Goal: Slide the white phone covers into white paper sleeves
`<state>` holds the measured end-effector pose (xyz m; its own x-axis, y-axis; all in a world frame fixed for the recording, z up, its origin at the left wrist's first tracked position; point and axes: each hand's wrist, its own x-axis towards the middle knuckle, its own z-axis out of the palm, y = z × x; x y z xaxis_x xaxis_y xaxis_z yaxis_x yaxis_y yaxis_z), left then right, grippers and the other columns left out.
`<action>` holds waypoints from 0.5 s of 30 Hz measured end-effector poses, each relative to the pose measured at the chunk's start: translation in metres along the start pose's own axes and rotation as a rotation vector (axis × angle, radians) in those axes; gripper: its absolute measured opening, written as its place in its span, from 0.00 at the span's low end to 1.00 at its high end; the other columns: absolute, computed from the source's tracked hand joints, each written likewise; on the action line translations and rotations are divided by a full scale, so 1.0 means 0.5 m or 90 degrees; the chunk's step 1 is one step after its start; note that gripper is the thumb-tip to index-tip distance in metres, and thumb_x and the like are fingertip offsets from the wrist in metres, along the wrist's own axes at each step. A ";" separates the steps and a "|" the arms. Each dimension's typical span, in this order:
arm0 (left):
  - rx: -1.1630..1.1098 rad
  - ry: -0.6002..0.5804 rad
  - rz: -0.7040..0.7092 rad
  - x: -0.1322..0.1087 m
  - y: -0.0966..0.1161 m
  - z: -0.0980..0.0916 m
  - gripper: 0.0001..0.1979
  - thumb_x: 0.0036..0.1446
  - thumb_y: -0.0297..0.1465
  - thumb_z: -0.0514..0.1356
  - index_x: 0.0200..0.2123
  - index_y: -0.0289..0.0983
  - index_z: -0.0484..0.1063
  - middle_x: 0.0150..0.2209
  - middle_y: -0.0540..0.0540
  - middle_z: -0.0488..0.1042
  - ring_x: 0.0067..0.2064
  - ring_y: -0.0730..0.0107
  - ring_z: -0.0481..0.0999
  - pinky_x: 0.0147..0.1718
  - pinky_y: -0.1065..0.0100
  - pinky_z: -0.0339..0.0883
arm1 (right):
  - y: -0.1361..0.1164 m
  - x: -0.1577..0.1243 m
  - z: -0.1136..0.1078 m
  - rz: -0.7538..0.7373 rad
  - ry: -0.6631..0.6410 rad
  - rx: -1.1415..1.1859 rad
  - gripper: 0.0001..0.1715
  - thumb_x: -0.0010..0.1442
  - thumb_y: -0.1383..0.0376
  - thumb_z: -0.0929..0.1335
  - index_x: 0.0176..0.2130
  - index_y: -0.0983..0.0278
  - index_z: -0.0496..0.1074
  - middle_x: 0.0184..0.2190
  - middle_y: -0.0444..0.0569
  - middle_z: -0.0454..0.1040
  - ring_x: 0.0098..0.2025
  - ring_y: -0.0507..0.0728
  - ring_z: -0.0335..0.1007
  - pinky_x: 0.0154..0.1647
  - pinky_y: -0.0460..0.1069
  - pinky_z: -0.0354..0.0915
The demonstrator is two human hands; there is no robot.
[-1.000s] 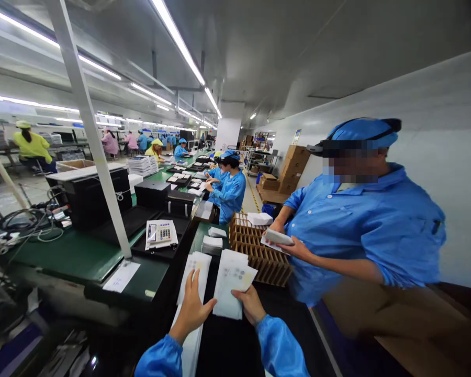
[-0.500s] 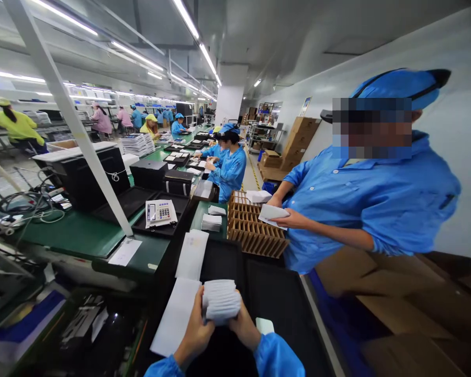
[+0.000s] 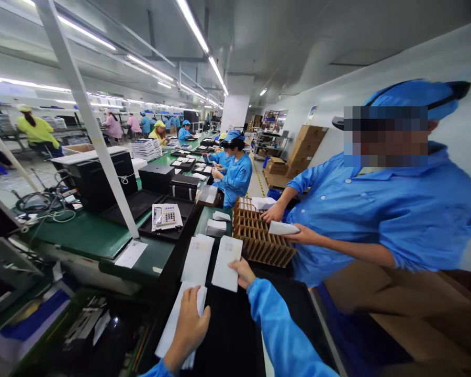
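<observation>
- Head view, pose: the right hand (image 3: 244, 273) reaches forward, its blue sleeve (image 3: 286, 324) slanting in from the lower right; thumb and fingers pinch the right edge of a printed white packet (image 3: 225, 264).
- The left hand (image 3: 190, 322) is nearer the wearer, palm down over the lower white stack (image 3: 171, 327), fingers slightly bent and close together, thumb spread away; whether it presses the stack, I cannot tell.
- Head view, edges and room: the printed white packet lies just right of the upper white stack (image 3: 196, 262), a narrow dark gap between them.
- Bare black surface (image 3: 231, 335) opens between the hands, bounded on the right by a pale metal edge (image 3: 325, 325).
- Beyond the right hand stands a cardboard divider box (image 3: 267, 251), where a co-worker (image 3: 337, 209) has one hand.
- Head view, change: half a second ago both hands gripped a white bundle edge-on, close to the wearer; now they are apart, the right farther forward.
</observation>
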<state>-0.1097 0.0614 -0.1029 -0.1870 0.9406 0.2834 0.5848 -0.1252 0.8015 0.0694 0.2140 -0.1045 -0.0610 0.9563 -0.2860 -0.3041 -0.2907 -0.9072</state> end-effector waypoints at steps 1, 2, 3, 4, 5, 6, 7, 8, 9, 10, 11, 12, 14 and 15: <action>0.063 0.001 0.023 -0.010 -0.023 -0.009 0.21 0.53 0.30 0.56 0.50 0.32 0.69 0.49 0.34 0.71 0.52 0.51 0.72 0.54 0.49 0.66 | -0.007 0.028 0.003 0.022 0.002 -0.005 0.25 0.48 0.62 0.75 0.45 0.67 0.69 0.35 0.51 0.79 0.42 0.63 0.77 0.48 0.63 0.70; 0.123 0.002 0.040 -0.022 -0.047 -0.014 0.19 0.52 0.30 0.56 0.48 0.32 0.71 0.48 0.33 0.72 0.51 0.49 0.73 0.53 0.49 0.67 | -0.010 0.049 0.006 0.041 0.004 -0.011 0.21 0.53 0.60 0.73 0.44 0.68 0.70 0.35 0.51 0.78 0.41 0.61 0.77 0.46 0.62 0.71; 0.175 0.004 0.051 -0.036 -0.071 -0.016 0.18 0.52 0.30 0.56 0.47 0.33 0.73 0.48 0.33 0.73 0.51 0.49 0.74 0.52 0.49 0.68 | -0.008 0.065 0.008 0.055 0.008 -0.017 0.18 0.57 0.59 0.71 0.44 0.68 0.70 0.37 0.51 0.78 0.41 0.59 0.76 0.46 0.60 0.71; 0.217 0.001 0.064 -0.050 -0.094 -0.015 0.18 0.52 0.29 0.56 0.47 0.33 0.73 0.48 0.33 0.74 0.51 0.49 0.74 0.51 0.50 0.69 | -0.003 0.075 0.010 0.066 0.014 -0.026 0.16 0.60 0.58 0.69 0.44 0.68 0.71 0.38 0.50 0.77 0.41 0.57 0.76 0.46 0.58 0.72; 0.251 0.001 0.076 -0.063 -0.116 -0.012 0.18 0.51 0.28 0.56 0.46 0.33 0.74 0.48 0.34 0.74 0.51 0.49 0.74 0.51 0.51 0.69 | 0.004 0.081 0.009 0.075 0.020 -0.036 0.16 0.62 0.58 0.67 0.44 0.68 0.71 0.40 0.50 0.77 0.41 0.56 0.75 0.45 0.57 0.72; 0.278 0.001 0.092 -0.075 -0.136 -0.007 0.18 0.50 0.28 0.57 0.46 0.34 0.74 0.48 0.34 0.74 0.51 0.49 0.74 0.51 0.52 0.69 | 0.013 0.083 0.008 0.079 0.030 -0.048 0.15 0.63 0.58 0.67 0.43 0.68 0.71 0.40 0.49 0.77 0.41 0.55 0.75 0.45 0.55 0.72; 0.300 0.005 0.110 -0.085 -0.154 -0.001 0.18 0.50 0.27 0.57 0.46 0.35 0.74 0.48 0.35 0.74 0.52 0.49 0.74 0.51 0.52 0.69 | 0.021 0.082 0.005 0.080 0.042 -0.062 0.14 0.63 0.59 0.67 0.43 0.68 0.71 0.40 0.49 0.76 0.40 0.54 0.75 0.44 0.55 0.72; 0.320 0.012 0.127 -0.092 -0.169 0.004 0.19 0.49 0.27 0.57 0.46 0.36 0.74 0.49 0.35 0.74 0.53 0.49 0.73 0.52 0.52 0.69 | 0.029 0.079 0.001 0.077 0.058 -0.077 0.14 0.63 0.59 0.67 0.43 0.68 0.71 0.40 0.49 0.76 0.40 0.54 0.75 0.44 0.55 0.72; 0.337 0.015 0.146 -0.097 -0.181 0.009 0.19 0.49 0.26 0.57 0.46 0.37 0.74 0.50 0.36 0.74 0.54 0.49 0.72 0.53 0.52 0.69 | 0.035 0.073 -0.003 0.068 0.077 -0.095 0.13 0.62 0.61 0.68 0.42 0.68 0.71 0.40 0.49 0.76 0.40 0.55 0.75 0.44 0.55 0.72; 0.352 0.013 0.169 -0.100 -0.192 0.013 0.20 0.48 0.25 0.58 0.47 0.38 0.74 0.50 0.36 0.74 0.54 0.49 0.72 0.53 0.52 0.69 | 0.039 0.066 -0.008 0.053 0.102 -0.115 0.13 0.60 0.62 0.69 0.43 0.68 0.70 0.39 0.50 0.76 0.40 0.56 0.75 0.44 0.56 0.71; 0.367 0.008 0.189 -0.102 -0.201 0.018 0.20 0.48 0.25 0.58 0.47 0.39 0.74 0.51 0.37 0.74 0.54 0.50 0.73 0.52 0.53 0.69 | 0.040 0.057 -0.012 0.031 0.131 -0.135 0.16 0.55 0.64 0.71 0.44 0.68 0.70 0.40 0.51 0.76 0.42 0.58 0.75 0.46 0.57 0.71; 0.384 0.004 0.204 -0.102 -0.208 0.022 0.21 0.47 0.25 0.58 0.47 0.40 0.74 0.50 0.37 0.75 0.53 0.50 0.73 0.52 0.54 0.70 | 0.040 0.045 -0.015 0.002 0.161 -0.156 0.22 0.50 0.66 0.73 0.45 0.68 0.69 0.41 0.52 0.76 0.45 0.61 0.74 0.48 0.58 0.70; 0.421 0.015 0.209 -0.102 -0.220 0.033 0.21 0.46 0.25 0.59 0.45 0.40 0.75 0.49 0.38 0.75 0.52 0.49 0.74 0.50 0.54 0.71 | 0.037 0.019 -0.009 -0.069 0.214 -0.191 0.33 0.42 0.69 0.74 0.49 0.65 0.66 0.46 0.55 0.74 0.52 0.65 0.70 0.54 0.59 0.66; 0.438 0.033 0.203 -0.102 -0.225 0.039 0.20 0.45 0.24 0.59 0.44 0.41 0.76 0.49 0.38 0.76 0.52 0.49 0.74 0.50 0.54 0.71 | 0.036 0.006 0.001 -0.107 0.228 -0.205 0.37 0.40 0.68 0.74 0.51 0.63 0.65 0.48 0.56 0.73 0.55 0.66 0.68 0.57 0.57 0.64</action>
<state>-0.1504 0.0338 -0.2178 0.0466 0.8741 0.4835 0.9741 -0.1471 0.1720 0.0633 0.2116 -0.1215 0.3100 0.9363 -0.1652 0.0297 -0.1832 -0.9826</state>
